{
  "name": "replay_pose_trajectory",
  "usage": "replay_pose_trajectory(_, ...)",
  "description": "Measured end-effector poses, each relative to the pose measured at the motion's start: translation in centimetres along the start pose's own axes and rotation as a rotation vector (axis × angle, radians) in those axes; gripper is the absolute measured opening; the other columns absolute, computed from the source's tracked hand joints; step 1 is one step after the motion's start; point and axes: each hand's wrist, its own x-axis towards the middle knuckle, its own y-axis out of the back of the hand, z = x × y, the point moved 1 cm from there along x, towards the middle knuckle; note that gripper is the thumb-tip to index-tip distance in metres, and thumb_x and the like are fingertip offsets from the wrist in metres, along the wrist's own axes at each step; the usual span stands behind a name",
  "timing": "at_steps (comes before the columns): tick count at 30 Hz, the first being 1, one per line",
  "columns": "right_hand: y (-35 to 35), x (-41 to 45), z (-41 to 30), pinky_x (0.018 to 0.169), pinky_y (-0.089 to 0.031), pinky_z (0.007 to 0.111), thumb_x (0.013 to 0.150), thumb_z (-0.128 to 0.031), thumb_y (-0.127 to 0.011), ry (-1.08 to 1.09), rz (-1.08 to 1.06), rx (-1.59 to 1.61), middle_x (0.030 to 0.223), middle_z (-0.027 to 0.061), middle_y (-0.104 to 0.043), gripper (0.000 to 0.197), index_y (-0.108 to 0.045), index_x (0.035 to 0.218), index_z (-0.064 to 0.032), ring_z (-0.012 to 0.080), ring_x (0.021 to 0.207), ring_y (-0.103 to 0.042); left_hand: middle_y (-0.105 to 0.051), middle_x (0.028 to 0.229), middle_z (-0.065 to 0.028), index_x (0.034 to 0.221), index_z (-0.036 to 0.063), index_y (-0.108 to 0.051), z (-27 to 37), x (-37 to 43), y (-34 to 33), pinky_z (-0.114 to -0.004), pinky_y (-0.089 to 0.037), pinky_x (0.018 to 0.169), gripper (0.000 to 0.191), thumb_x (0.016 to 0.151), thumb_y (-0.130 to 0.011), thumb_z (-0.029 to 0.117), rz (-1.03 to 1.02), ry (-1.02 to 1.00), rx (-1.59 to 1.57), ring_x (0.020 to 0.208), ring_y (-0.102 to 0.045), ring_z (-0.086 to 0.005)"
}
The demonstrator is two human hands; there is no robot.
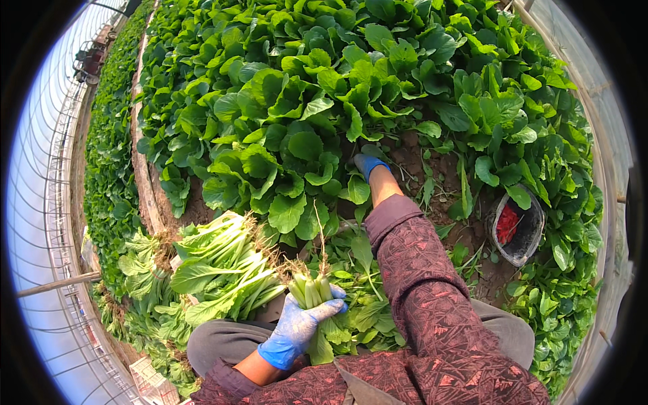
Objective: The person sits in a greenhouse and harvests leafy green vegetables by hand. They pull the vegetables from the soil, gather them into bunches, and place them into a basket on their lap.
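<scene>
My left hand (298,324), in a blue glove whitened with dirt, grips a small bunch of leafy greens (310,289) by the pale stems. The bunch's roots point away from me, and its leaves hang below the hand near my knees. My right hand (371,161), also in a blue glove, reaches down to the soil at the base of the standing leafy green plants (298,157). Leaves and shadow partly cover its fingers, so whether it grasps a stem is hidden. Left of my left hand lies a pile of pulled greens (238,263) with roots attached.
A dark container (521,230) with red ties or strips inside stands on the soil at right. More rooted bunches (147,263) lie at far left. Loose leaves (367,304) cover the ground between my knees. Plastic greenhouse film (607,167) borders the right side; a wooden pole (58,283) juts at left.
</scene>
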Motion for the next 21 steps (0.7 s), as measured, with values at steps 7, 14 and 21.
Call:
replay_pose_trajectory(7, 0.4, 0.9, 4.2, 0.089, -0.046, 0.045, 0.090, -0.031, -0.049, -0.188, -0.286, 0.404, 0.098, 0.0146, -0.065, 0.029, -0.063, 0.099, -0.0067, 0.0317, 0.091, -0.057, -0.065, 0.092, -0.0083, 0.105, -0.0008, -0.061, -0.2, 0.1, -0.2, -0.032, -0.051, 0.083, 0.026, 0.080, -0.069, 0.006, 0.015, 0.020, -0.006, 0.086, -0.064, -0.0178)
replay_pose_trajectory(14, -0.8, -1.6, 2.5, 0.090, -0.044, 0.044, 0.091, -0.033, -0.049, -0.171, -0.257, 0.247, 0.104, 0.0150, -0.066, 0.035, -0.066, 0.100, -0.0039, 0.0312, 0.094, -0.057, -0.065, 0.095, -0.0058, 0.102, 0.0001, -0.063, -0.5, -0.2, 0.0, -0.030, -0.051, 0.082, 0.023, 0.081, -0.070, 0.005, 0.061, 0.019, -0.028, 0.087, -0.063, -0.0149)
replay_pose_trajectory(21, 2.7, -2.4, 3.1, 0.089, -0.044, 0.045, 0.091, -0.033, -0.049, -0.095, -0.213, -0.071, 0.103, 0.0149, -0.066, 0.034, -0.066, 0.100, -0.0040, 0.0312, 0.093, -0.057, -0.065, 0.092, -0.0079, 0.104, -0.0009, -0.061, -0.3, -0.3, -0.6, -0.031, -0.051, 0.083, 0.026, 0.081, -0.069, 0.007, 0.049, 0.012, 0.004, 0.086, -0.064, -0.0177)
